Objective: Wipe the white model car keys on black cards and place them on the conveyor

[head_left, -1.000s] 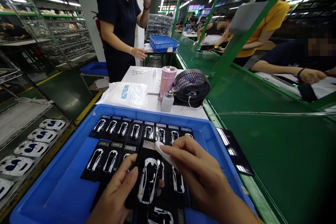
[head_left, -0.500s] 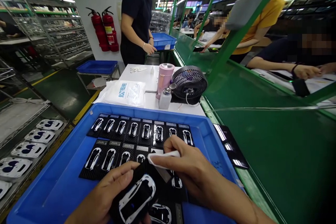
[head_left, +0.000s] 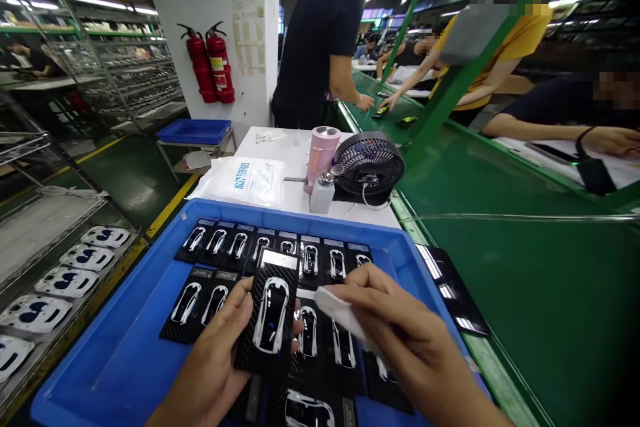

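The left hand [head_left: 215,347] grips a black rectangular plaque bearing a white-and-black car [head_left: 272,313]. Right of it, the right hand [head_left: 400,320] pinches a white cloth [head_left: 340,311], apart from the plaque. Below these 2 hands, a blue plastic tray [head_left: 120,367] holds more plaques [head_left: 187,305].

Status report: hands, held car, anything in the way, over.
Left hand gripping car by its base. Right hand pinching white wipe, apart from car. Nothing seen between wipe and car; more cars in tray below.
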### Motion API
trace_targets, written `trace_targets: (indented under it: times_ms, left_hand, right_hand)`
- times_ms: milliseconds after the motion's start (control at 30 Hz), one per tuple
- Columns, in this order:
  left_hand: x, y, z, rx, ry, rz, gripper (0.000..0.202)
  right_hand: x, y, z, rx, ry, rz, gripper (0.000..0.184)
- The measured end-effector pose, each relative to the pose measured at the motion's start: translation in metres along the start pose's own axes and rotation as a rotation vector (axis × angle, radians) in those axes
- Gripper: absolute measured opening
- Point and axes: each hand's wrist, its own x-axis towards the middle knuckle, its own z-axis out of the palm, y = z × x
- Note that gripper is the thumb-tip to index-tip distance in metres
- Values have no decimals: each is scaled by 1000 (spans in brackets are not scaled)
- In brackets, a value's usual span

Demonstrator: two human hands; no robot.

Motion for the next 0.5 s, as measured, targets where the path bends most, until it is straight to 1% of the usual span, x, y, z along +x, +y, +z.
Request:
trace_targets:
  times_ms: [133, 200, 267, 400, 467, 500]
  left_hand:
    - [-1, -7, 6, -45, 94, -3, 48]
    - [-2, -8, 8, -53, 121, -9, 51]
    - [-3, -9, 10, -67, 127, -15, 52]
    - [-3, -7, 13, -97, 109, 0, 51]
    - [-2, -5, 13, -102, 117, -2, 49]
    - [-2, -5, 13, -102, 118, -4, 49]
  right_hand:
    - [2, -8, 23, 47, 5, -36, 39]
    - [2, -5, 32, 4, 1, -57, 39]
    - [1, -1, 37, -98, -25, -62, 40]
    - [-5, 3, 39, -353, -120, -100, 45]
    - [-9, 1, 35, -412, -150, -145, 45]
    - [-10, 1, 33, -402, -142, -163, 44]
